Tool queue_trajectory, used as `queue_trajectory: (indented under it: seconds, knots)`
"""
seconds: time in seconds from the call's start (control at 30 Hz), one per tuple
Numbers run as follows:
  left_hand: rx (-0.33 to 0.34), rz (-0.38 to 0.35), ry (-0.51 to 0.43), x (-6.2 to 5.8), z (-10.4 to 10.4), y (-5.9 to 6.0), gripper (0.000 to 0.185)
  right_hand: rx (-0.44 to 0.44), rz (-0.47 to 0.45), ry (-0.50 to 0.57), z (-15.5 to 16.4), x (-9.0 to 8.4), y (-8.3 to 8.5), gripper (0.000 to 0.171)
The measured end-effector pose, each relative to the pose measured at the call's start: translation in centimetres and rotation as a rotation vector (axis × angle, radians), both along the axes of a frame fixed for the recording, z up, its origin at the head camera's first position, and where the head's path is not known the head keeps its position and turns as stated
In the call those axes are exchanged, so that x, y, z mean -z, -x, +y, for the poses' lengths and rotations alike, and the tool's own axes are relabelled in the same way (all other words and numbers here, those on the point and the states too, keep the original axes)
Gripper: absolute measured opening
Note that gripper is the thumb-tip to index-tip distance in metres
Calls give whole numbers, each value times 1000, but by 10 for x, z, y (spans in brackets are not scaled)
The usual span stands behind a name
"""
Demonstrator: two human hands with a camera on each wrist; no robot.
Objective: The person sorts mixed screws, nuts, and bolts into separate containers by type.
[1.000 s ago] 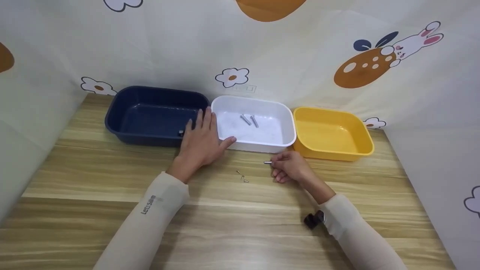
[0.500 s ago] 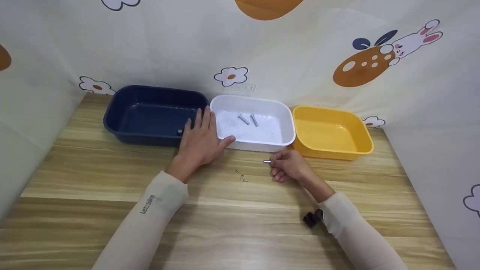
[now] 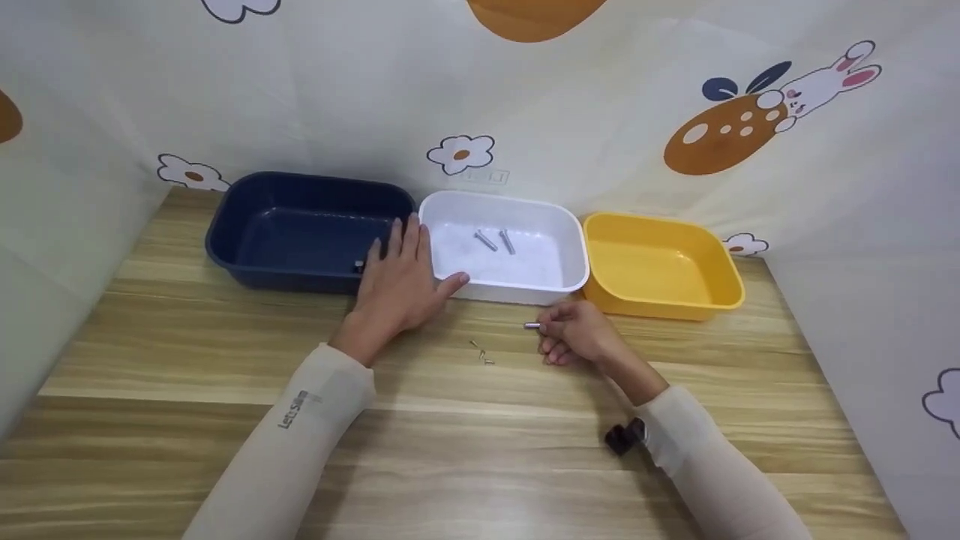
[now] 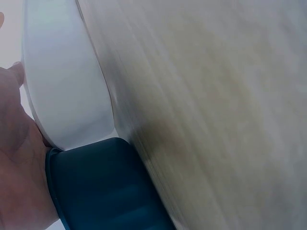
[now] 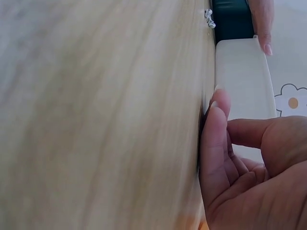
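Observation:
My left hand [image 3: 397,281] rests with straight fingers over the adjoining rims of a navy blue bin [image 3: 300,277] and a white bin [image 3: 517,294], its thumb on the white bin's front rim. In front of the white bin, close to the tabletop, my right hand [image 3: 576,334] pinches a silver bolt [image 3: 531,325]; its plain shank points left and the rest is hidden by the fingers. Several tiny screws [image 3: 482,355] lie on the table between the hands. Two larger bolts [image 3: 508,242] lie inside the white bin. The right wrist view hides the pinched bolt behind the fingers.
A yellow bin [image 3: 660,300] stands at the right end of the row, beside the white one. Inside the blue bin, by the left fingers, is a small dark and silver piece [image 3: 358,265]. Behind the bins hangs a printed cloth [image 3: 585,135]. Wood-grain tabletop [image 3: 480,465] lies in front.
The hands, bins and bolts keep their places; the right hand still pinches the bolt. The whole head view has shifted very slightly.

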State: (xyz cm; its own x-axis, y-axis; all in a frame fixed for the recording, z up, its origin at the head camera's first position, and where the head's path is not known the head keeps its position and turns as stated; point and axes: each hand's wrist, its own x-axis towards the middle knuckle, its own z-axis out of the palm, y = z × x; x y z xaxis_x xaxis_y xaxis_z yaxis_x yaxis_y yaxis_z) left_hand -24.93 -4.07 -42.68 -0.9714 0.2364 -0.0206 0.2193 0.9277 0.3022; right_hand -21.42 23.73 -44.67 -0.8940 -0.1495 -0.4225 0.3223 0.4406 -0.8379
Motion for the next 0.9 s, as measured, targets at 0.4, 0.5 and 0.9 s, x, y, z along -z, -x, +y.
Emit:
queue_trajectory:
  seconds: [0.4, 0.5, 0.9]
  knots:
    - [-8, -1, 2, 0, 0, 0, 107, -60, -9, -2, -9, -16, -8, 19]
    - [1, -9, 6, -1, 0, 0, 106, -79, -7, 16, -12, -21, -10, 20]
    - [0, 6, 8, 1, 0, 1, 108, -126, -4, 94, -29, -39, -9, 24]
